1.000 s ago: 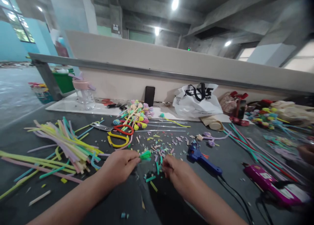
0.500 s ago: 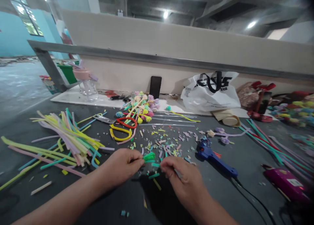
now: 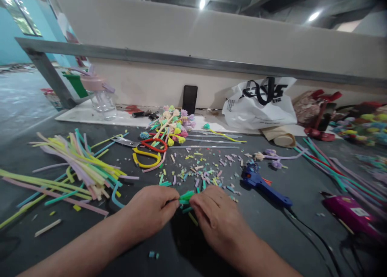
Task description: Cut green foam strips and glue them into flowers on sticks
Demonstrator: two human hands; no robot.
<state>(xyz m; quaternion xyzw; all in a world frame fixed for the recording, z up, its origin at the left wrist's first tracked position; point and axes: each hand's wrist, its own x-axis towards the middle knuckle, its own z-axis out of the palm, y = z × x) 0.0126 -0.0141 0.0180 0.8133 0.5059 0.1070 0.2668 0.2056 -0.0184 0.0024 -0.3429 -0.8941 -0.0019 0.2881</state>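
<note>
Between my two hands sits a small bundle of green pipe cleaner pieces [image 3: 186,196]. My left hand [image 3: 151,208] pinches one end of it between thumb and forefinger. My right hand [image 3: 216,216] is closed at the other end, its fingertips touching the bundle; the fingers partly hide what they grip. Short green cut pieces [image 3: 165,184] lie on the dark table [image 3: 127,253] just beyond my left hand. Many tiny coloured offcuts [image 3: 198,168] are scattered past both hands.
Left lies a pile of long pipe cleaners [image 3: 81,164], with scissors [image 3: 147,158] beside it. A blue glue gun [image 3: 266,188] with its cord is on the right, near a magenta device [image 3: 347,214]. Behind are fluffy flowers [image 3: 173,126], a phone [image 3: 190,99] and a white bag [image 3: 260,107].
My right hand has moved left and come up against the green bundle, its fingers closing there. My left hand stays pinched on it. The view has tilted slightly down.
</note>
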